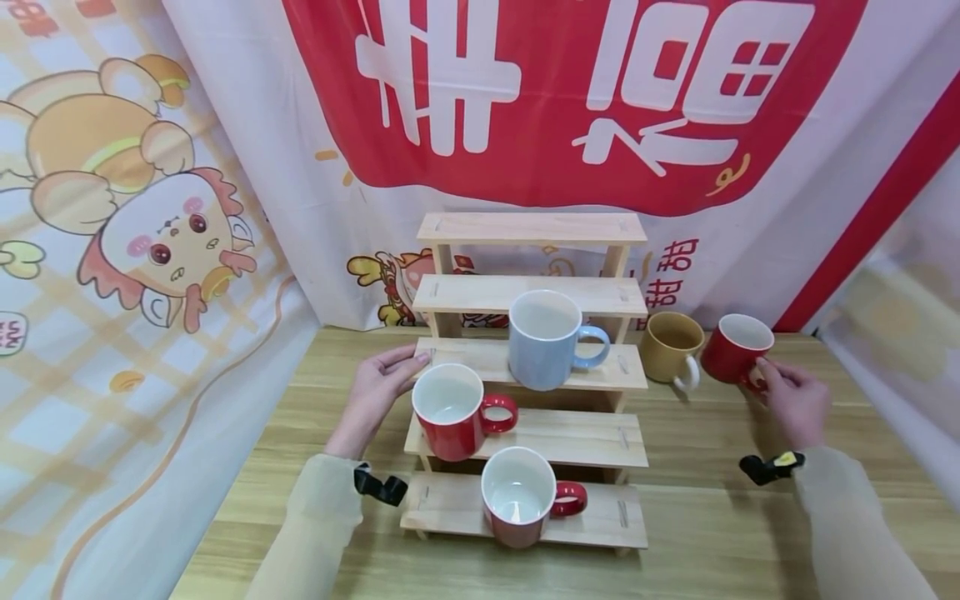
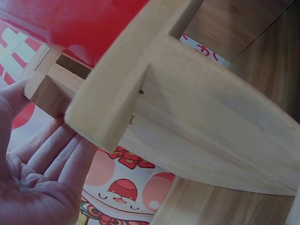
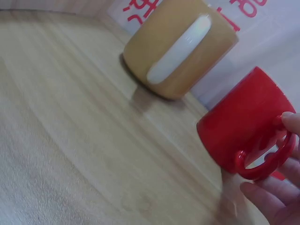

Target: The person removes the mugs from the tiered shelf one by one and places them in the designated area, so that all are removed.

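A stepped wooden shelf stand (image 1: 585, 437) rises in the middle of the head view. My left hand (image 1: 378, 385) holds the left end of its middle step, thumb on top; in the left wrist view the fingers (image 2: 58, 152) reach under the wood. At the right, my right hand (image 1: 801, 402) pinches the handle of a red mug (image 1: 729, 357) with a white inside. The right wrist view shows this mug (image 3: 246, 119) tilted in the frame, thumb at the top of its handle. Close beside it a mustard mug (image 1: 663, 357) with a white handle stands on the table.
A light blue mug (image 1: 542, 358) is on the middle step. One red mug (image 1: 452, 433) sits on the step below, at the left, and another red mug (image 1: 517, 521) on the lowest step. Behind the wood-grain table (image 1: 705, 500) hangs a printed cloth (image 1: 300, 167).
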Demonstrator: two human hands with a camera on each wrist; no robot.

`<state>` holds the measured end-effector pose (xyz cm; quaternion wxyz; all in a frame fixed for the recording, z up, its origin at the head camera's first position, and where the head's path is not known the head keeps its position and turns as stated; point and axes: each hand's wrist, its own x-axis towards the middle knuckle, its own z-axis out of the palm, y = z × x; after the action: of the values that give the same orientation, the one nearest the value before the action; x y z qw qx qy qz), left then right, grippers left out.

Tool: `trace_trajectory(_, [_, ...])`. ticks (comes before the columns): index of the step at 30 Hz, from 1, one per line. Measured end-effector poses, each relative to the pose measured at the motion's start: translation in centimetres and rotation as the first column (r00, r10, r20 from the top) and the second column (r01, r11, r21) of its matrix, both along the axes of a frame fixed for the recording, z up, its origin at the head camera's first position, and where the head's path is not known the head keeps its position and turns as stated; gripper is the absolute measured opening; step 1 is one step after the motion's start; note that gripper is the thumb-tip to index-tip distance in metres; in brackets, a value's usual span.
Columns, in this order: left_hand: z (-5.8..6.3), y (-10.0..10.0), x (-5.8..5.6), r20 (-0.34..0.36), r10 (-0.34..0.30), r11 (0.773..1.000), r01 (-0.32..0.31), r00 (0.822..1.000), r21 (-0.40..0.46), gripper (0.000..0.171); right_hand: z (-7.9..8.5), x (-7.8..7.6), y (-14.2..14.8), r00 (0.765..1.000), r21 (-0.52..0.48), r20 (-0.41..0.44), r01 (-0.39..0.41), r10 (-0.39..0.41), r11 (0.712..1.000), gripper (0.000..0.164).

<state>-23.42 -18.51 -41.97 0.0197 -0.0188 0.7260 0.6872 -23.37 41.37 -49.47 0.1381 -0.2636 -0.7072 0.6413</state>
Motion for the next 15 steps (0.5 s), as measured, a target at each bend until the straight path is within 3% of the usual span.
trace_trajectory(4, [-0.1,0.1,0.0,-0.005,-0.001,1.0,0.001,1.0,-0.011,0.062,0.7,0.6,0.2,0.999,0.052,0.036,-0.028,0.026,0.998,0.016])
trace_trajectory(7, [-0.2,0.1,0.0,-0.006,0.002,1.0,-0.002,1.0,-0.008,0.062,2.0,0.6,0.0,1.0,0.11,-0.014,-0.007,0.008,0.994,0.021])
trace_trajectory(10, [-0.1,0.1,0.0,-0.005,0.008,1.0,-0.008,1.0,0.0,0.061,3.8,0.5,-0.6,0.999,0.179,-0.053,0.005,0.004,0.984,0.039])
trace_trajectory(15, [0.1,0.0,0.1,-0.009,0.017,1.0,-0.017,1.0,0.007,0.059,7.5,0.9,-2.5,0.998,0.255,-0.02,-0.057,0.064,0.965,0.067])
